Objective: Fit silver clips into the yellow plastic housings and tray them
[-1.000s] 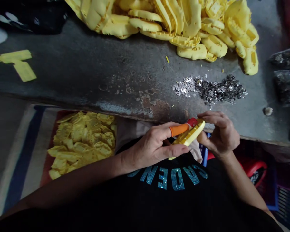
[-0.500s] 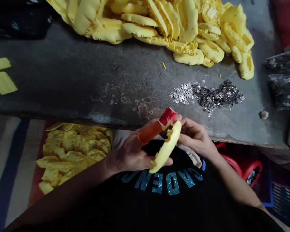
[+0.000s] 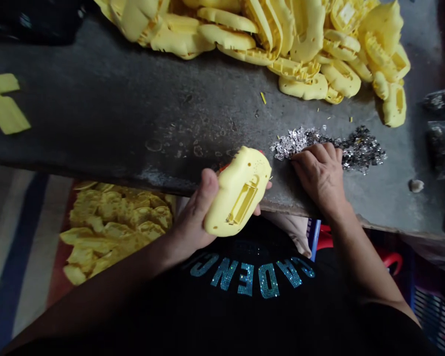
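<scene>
Turned slot-side up since half a second earlier, a yellow shell (image 3: 226, 198) is gripped in the left hand (image 3: 193, 220) near the edge of the tabletop (image 3: 133, 113). The right hand (image 3: 321, 173), shifted from shell to metal pieces (image 3: 363, 148), bunches its fingers, any pinch hidden; a careless sweep could scatter the loose heap. Beyond lie other shells (image 3: 226, 37).

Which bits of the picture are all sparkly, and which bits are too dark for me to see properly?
In the head view, the small metal pieces glint and the shirt letters sparkle; in the head view, the shirt is nearly black and hides its folds; in that same head view, the yellow shell shows bright and clear.
</scene>
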{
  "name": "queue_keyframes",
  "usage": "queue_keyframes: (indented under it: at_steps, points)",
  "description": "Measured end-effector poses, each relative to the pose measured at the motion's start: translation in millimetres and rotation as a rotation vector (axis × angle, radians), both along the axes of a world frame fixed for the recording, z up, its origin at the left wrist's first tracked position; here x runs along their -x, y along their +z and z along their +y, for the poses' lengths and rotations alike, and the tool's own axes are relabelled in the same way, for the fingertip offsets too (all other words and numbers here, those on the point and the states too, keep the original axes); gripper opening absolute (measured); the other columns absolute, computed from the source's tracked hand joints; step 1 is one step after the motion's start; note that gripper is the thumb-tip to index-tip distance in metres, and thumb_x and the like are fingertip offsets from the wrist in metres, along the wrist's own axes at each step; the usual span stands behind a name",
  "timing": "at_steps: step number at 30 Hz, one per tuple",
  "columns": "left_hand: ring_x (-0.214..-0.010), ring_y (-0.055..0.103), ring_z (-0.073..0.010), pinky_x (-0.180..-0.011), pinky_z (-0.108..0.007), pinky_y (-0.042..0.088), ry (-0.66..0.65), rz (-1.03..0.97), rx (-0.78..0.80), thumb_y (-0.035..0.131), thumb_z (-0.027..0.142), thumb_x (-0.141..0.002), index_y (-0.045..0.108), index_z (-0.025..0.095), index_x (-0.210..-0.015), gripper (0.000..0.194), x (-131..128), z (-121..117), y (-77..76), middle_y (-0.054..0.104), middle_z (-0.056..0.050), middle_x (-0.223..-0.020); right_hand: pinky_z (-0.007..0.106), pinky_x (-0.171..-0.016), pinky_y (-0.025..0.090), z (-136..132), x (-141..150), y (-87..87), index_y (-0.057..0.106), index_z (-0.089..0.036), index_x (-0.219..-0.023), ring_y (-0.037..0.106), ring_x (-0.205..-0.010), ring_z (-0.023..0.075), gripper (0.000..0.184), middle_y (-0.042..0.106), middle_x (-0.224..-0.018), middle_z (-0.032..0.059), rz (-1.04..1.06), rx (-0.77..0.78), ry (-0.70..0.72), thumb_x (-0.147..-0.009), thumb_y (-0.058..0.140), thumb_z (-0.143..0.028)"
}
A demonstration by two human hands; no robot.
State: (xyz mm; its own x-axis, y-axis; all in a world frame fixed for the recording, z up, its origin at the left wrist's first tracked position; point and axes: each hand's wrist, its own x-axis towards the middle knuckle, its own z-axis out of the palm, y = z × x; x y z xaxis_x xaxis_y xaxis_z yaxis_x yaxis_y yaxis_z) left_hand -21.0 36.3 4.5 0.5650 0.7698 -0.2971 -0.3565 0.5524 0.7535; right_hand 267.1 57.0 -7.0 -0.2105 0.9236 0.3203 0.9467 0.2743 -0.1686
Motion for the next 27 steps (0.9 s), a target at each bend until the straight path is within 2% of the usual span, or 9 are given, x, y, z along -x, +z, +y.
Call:
queue_keyframes:
  at_steps: [2, 4, 7, 9, 14, 18, 20, 25, 27]
  points:
    - [-0.079, 0.08, -0.02, -0.061, -0.026, 0.061, 0.048, -0.025, 0.095, 0.056, 0.094, -0.101, 0.074, 0.023, -0.155, 0.091, -6.6, -1.7, 2.8, 0.086, -0.015, -0.13, 0.047, -0.094, 0.05, -4.0, 3.0, 8.3, 0.074, -0.028, -0.104, 0.065, -0.104, 0.0288, 0.012, 0.079, -0.106, 0.0065, 0.108, 0.003, 0.028, -0.111, 0.065, -0.031]
    - [-0.077, 0.08, -0.0217, -0.047, -0.023, 0.053, -0.015, -0.062, 0.155, 0.06, 0.09, -0.101, 0.076, 0.021, -0.151, 0.087, -13.1, -2.8, 5.2, 0.086, -0.017, -0.128, 0.043, -0.088, 0.054, -13.3, 7.8, 23.1, 0.073, -0.028, -0.107, 0.07, -0.099, 0.0261, 0.01, 0.079, -0.106, 0.0052, 0.301, 0.036, 0.079, -0.111, 0.064, -0.028]
    - [-0.079, 0.081, -0.0239, -0.044, -0.024, 0.054, -0.147, -0.132, 0.229, 0.065, 0.088, -0.1, 0.078, 0.021, -0.146, 0.082, -19.1, -4.5, 6.8, 0.086, -0.017, -0.127, 0.037, -0.075, 0.058, -32.7, 18.1, 50.1, 0.074, -0.031, -0.108, 0.073, -0.085, 0.0212, 0.005, 0.081, -0.098, 0.0004, 0.592, 0.158, 0.181, -0.107, 0.075, -0.027]
    - [-0.076, 0.08, -0.0235, -0.048, -0.026, 0.06, -0.219, -0.182, 0.258, 0.072, 0.085, -0.097, 0.077, 0.024, -0.145, 0.078, -20.5, -6.2, 6.6, 0.087, -0.015, -0.121, 0.037, -0.072, 0.06, -43.7, 24.9, 64.7, 0.075, -0.033, -0.106, 0.074, -0.08, 0.0205, 0.009, 0.081, -0.094, -0.0012, 0.656, 0.224, 0.23, -0.104, 0.081, -0.027]
    - [-0.089, 0.085, -0.024, -0.053, -0.023, 0.061, -0.297, -0.186, 0.244, 0.069, 0.078, -0.103, 0.069, 0.031, -0.153, 0.069, -21.3, -12.2, 4.8, 0.087, -0.004, -0.117, 0.041, -0.084, 0.066, -48.0, 26.1, 79.7, 0.079, -0.032, -0.105, 0.079, -0.085, 0.022, 0.005, 0.084, -0.098, 0.0, 0.653, 0.347, 0.293, -0.106, 0.08, -0.027]
    - [-0.083, 0.083, -0.0246, -0.048, -0.024, 0.058, -0.286, -0.176, 0.224, 0.071, 0.081, -0.1, 0.073, 0.028, -0.143, 0.068, -25.3, -17.0, 6.7, 0.087, -0.012, -0.12, 0.033, -0.076, 0.064, -34.6, 14.0, 85.2, 0.075, -0.028, -0.106, 0.076, -0.083, 0.0167, 0.009, 0.082, -0.099, -0.0011, 0.681, 0.516, 0.395, -0.104, 0.083, -0.031]
    - [-0.084, 0.083, -0.0266, -0.047, -0.025, 0.058, -0.288, -0.184, 0.218, 0.071, 0.081, -0.101, 0.072, 0.028, -0.143, 0.068, -28.0, -19.2, 9.1, 0.086, -0.013, -0.121, 0.03, -0.074, 0.063, -26.8, 9.9, 89.6, 0.071, -0.027, -0.108, 0.076, -0.083, 0.0148, 0.013, 0.082, -0.101, -0.001, 0.655, 0.561, 0.46, -0.103, 0.083, -0.029]
    - [-0.089, 0.084, -0.0313, -0.046, -0.027, 0.056, -0.265, -0.138, 0.178, 0.071, 0.082, -0.1, 0.072, 0.027, -0.144, 0.071, -33.0, -24.4, 14.7, 0.084, -0.013, -0.118, 0.025, -0.068, 0.061, -11.6, 7.5, 100.8, 0.069, -0.025, -0.11, 0.077, -0.08, 0.0119, 0.017, 0.083, -0.1, -0.0024, 0.494, 0.608, 0.579, -0.1, 0.083, -0.026]
    - [-0.095, 0.085, -0.0331, -0.053, -0.03, 0.06, -0.24, -0.101, 0.154, 0.072, 0.082, -0.1, 0.074, 0.026, -0.142, 0.07, -34.5, -26.3, 16.3, 0.083, -0.013, -0.119, 0.024, -0.065, 0.061, -6.2, 6.8, 102.8, 0.069, -0.026, -0.11, 0.077, -0.077, 0.0115, 0.017, 0.083, -0.097, -0.0035, 0.447, 0.624, 0.622, -0.099, 0.082, -0.025]
